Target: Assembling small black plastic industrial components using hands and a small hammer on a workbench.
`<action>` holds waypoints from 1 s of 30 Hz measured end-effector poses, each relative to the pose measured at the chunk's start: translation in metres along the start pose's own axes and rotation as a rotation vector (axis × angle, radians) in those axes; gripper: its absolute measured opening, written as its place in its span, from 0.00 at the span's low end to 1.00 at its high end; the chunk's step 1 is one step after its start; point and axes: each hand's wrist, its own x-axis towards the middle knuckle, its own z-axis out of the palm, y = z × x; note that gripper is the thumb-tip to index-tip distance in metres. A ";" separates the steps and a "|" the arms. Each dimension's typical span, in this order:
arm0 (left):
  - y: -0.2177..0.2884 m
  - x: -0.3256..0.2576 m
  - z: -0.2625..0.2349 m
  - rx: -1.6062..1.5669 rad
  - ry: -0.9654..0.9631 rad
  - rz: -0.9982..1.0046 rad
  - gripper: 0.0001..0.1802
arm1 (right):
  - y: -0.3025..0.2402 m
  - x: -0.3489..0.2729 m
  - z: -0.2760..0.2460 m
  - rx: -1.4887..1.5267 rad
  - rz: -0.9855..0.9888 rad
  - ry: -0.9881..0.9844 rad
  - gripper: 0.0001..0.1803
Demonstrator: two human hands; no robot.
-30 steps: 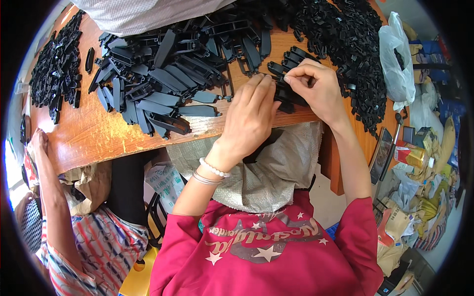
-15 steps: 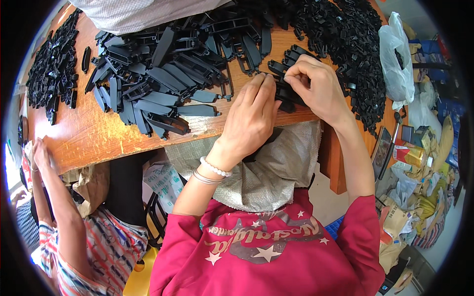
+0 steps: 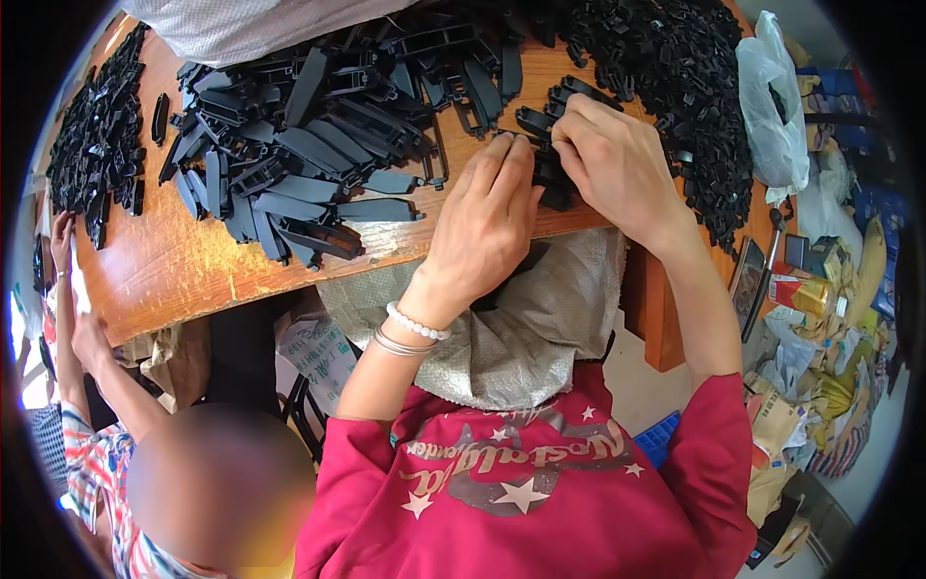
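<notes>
My left hand point(image 3: 487, 217) wears a white bead bracelet and bangles. Its closed fingers hold down a black plastic part point(image 3: 552, 181) at the table's front edge, mostly hidden under the hands. Pressed close on the right, my right hand point(image 3: 617, 164) has its fingers curled and pinched over the same spot; what lies between its fingertips is hidden. Several black plastic pieces point(image 3: 536, 122) lie just beyond the fingertips. To the left spreads a heap of long dark plastic parts point(image 3: 313, 150), some with flat grey faces, others open frames.
Small black clips point(image 3: 709, 125) are piled along the right side, beside a clear plastic bag point(image 3: 772, 116). Another black pile point(image 3: 101, 135) lies far left. A white woven sack point(image 3: 260, 24) covers the back. A co-worker's hand point(image 3: 92, 338) is at the table's left edge.
My hands stay together at the same spot, the right fingers now curled more tightly. At left, the co-worker has leaned in and their hands have moved apart. The view has shifted slightly.
</notes>
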 end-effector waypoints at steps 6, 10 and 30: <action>0.000 -0.001 0.002 0.002 -0.006 -0.010 0.21 | 0.000 -0.001 -0.003 0.051 0.068 -0.059 0.05; 0.000 -0.001 0.000 0.004 -0.008 -0.014 0.21 | 0.004 -0.004 0.002 0.174 0.156 -0.049 0.06; 0.001 -0.001 -0.001 0.004 -0.006 -0.017 0.19 | 0.072 0.005 0.008 -0.310 0.134 0.130 0.14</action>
